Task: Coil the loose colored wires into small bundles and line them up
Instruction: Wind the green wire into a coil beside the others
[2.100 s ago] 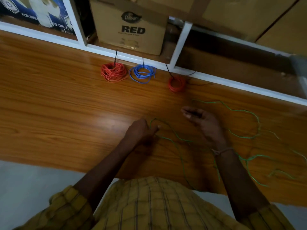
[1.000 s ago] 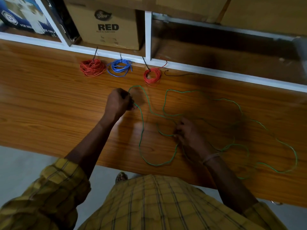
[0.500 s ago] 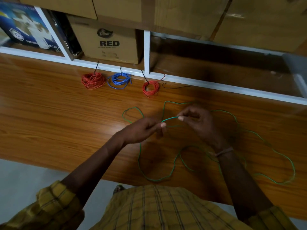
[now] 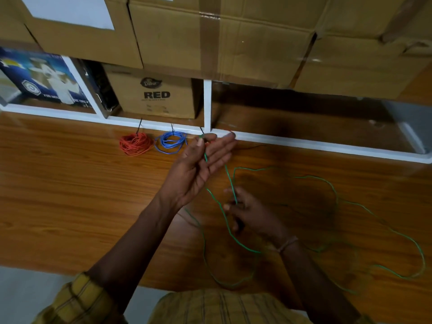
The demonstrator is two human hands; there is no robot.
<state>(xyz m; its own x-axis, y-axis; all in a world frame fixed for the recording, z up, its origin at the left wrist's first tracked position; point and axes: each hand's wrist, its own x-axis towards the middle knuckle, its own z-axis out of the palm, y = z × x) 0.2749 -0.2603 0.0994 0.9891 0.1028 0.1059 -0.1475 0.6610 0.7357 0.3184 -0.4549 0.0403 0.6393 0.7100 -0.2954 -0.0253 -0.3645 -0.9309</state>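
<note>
Our left hand (image 4: 198,164) pinches the green wire (image 4: 230,181) end, other fingers straight; the wire runs down to our right hand (image 4: 247,211), which grips it.

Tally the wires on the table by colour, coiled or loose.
Orange-red coiled bundle: 1
Blue coiled bundle: 1
Green loose wire: 1
Total: 3 in plain view; the left hand hides the spot beside the blue bundle.
</note>
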